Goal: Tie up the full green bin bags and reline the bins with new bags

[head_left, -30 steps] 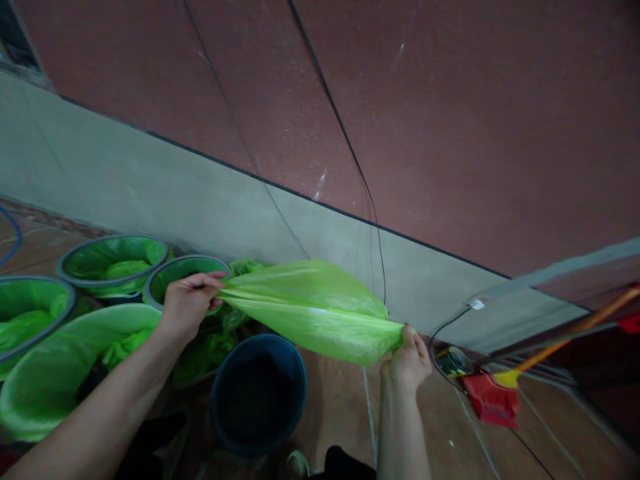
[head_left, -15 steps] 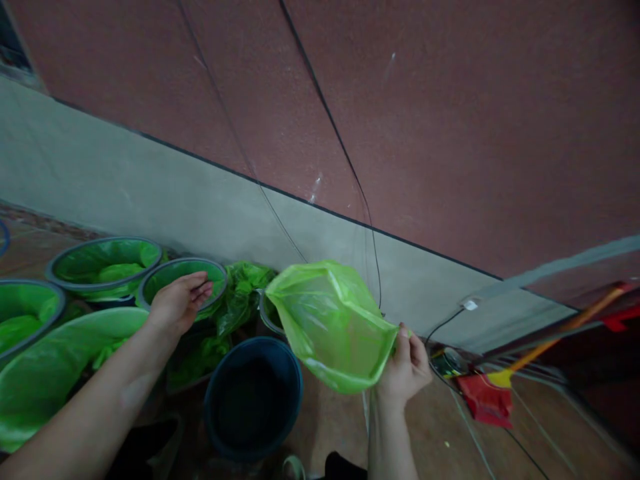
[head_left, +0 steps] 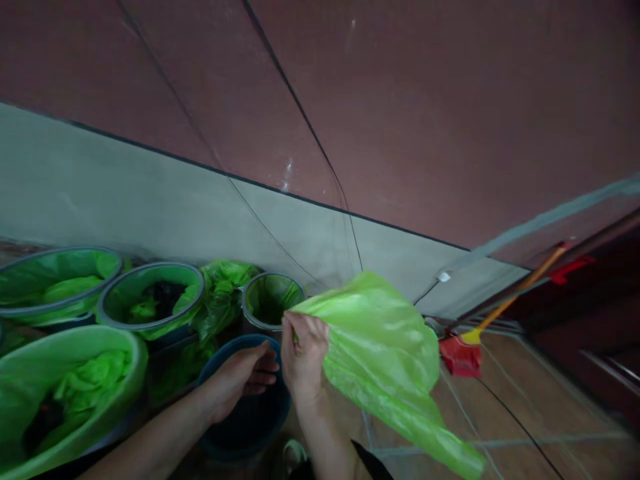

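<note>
A light green plastic bag (head_left: 385,347) billows out to the right, its gathered edge pinched in my right hand (head_left: 305,350). My left hand (head_left: 245,377) is over a dark blue bucket (head_left: 240,440), fingers extended and apart from the bag, holding nothing. The bucket stands on the floor below both hands and has no green liner that I can see. Just behind my right hand is a small grey-rimmed bin (head_left: 273,275) lined in green.
Several green-lined bins crowd the left, among them a large one (head_left: 143,363) and a grey-rimmed one (head_left: 200,287). A bunched green bag (head_left: 225,283) lies by the wall (head_left: 165,207). At right are a red dustpan (head_left: 460,357) with a yellow-orange handle and a black cable (head_left: 520,420).
My right hand has moved left with the bag, which now trails to the right. My left hand has shifted right and down, over the blue bucket. The camera view has turned right.
</note>
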`<state>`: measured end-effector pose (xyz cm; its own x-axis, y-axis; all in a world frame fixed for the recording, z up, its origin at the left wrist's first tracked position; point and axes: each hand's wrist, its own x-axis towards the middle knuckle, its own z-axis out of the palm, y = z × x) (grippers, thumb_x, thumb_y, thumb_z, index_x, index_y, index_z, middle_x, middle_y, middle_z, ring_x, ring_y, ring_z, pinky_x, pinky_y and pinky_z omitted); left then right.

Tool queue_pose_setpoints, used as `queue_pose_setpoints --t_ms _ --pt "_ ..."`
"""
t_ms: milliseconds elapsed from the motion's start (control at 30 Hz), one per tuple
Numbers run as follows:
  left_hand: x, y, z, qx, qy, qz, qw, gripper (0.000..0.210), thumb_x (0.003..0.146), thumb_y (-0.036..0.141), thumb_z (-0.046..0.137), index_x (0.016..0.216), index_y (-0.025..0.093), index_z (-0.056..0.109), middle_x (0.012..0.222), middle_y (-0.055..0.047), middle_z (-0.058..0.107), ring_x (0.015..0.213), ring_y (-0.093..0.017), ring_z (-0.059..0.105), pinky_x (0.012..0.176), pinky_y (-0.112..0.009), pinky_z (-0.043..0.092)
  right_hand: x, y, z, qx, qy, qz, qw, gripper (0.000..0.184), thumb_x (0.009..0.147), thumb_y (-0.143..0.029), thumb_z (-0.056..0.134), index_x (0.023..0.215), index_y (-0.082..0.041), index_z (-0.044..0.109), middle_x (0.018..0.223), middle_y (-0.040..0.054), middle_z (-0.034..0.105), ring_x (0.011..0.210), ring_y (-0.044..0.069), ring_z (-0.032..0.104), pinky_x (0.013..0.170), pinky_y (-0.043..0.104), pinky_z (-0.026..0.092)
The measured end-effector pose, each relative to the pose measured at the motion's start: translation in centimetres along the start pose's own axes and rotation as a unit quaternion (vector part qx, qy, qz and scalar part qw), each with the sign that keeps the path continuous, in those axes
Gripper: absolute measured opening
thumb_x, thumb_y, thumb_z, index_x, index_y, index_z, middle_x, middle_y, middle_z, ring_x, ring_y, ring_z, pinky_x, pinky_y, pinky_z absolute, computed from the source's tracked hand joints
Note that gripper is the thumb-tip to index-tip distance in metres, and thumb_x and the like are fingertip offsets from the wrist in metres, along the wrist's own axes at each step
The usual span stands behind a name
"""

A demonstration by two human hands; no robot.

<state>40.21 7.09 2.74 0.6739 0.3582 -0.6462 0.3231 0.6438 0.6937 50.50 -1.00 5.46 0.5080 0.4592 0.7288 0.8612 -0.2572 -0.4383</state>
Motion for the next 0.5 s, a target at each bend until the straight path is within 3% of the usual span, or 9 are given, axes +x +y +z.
queue_pose_setpoints --t_ms 133,267,400,500 --pt "-0.1 1.6 0.0 -0.026 -0.017 0.011 0.999 0.044 0.079 0.061 0.065 0.09 0.018 0.07 0.084 -0.006 0.075 0.073 -0.018 0.068 0.069 -0.03 0.052 -0.6 -0.9 1.5 -0.007 -0.056 0.0 0.998 0.015 0.095 -0.02 0.06 0.094 -0.022 0.074 0.087 0.003 0.074 0.086 0.018 0.063 0.082 0.034 0.04" --pt "-0.7 2.9 -0.1 -0.061 0.005 0.023 0.998 0.031 0.09 0.049 0.057 0.093 0.021 0.069 0.089 -0.005 0.076 0.076 -0.019 0.07 0.068 -0.03 0.053 -1.0 -1.7 2.3 -0.02 -0.102 -0.025 0.994 0.015 0.095 -0.022 0.059 0.095 -0.023 0.074 0.086 0.002 0.073 0.085 0.018 0.062 0.08 0.035 0.038" --pt "-0.8 3.7 -0.1 -0.102 0.008 -0.007 0.995 0.03 0.094 0.043 0.051 0.094 0.021 0.071 0.087 -0.005 0.076 0.076 -0.02 0.071 0.063 -0.03 0.055 -1.4 -2.4 2.8 -0.03 -0.132 -0.033 0.99 0.016 0.095 -0.024 0.058 0.094 -0.024 0.074 0.083 0.0014 0.072 0.083 0.017 0.061 0.076 0.034 0.037" --pt "-0.8 4.4 -0.2 -0.104 -0.002 -0.037 0.994 0.033 0.09 0.048 0.054 0.084 0.02 0.072 0.077 -0.007 0.075 0.071 -0.023 0.072 0.06 -0.032 0.056 -1.6 -2.8 2.9 -0.016 -0.135 -0.042 0.99 0.016 0.095 -0.025 0.058 0.089 -0.024 0.073 0.081 0.0006 0.071 0.081 0.017 0.061 0.076 0.033 0.038"
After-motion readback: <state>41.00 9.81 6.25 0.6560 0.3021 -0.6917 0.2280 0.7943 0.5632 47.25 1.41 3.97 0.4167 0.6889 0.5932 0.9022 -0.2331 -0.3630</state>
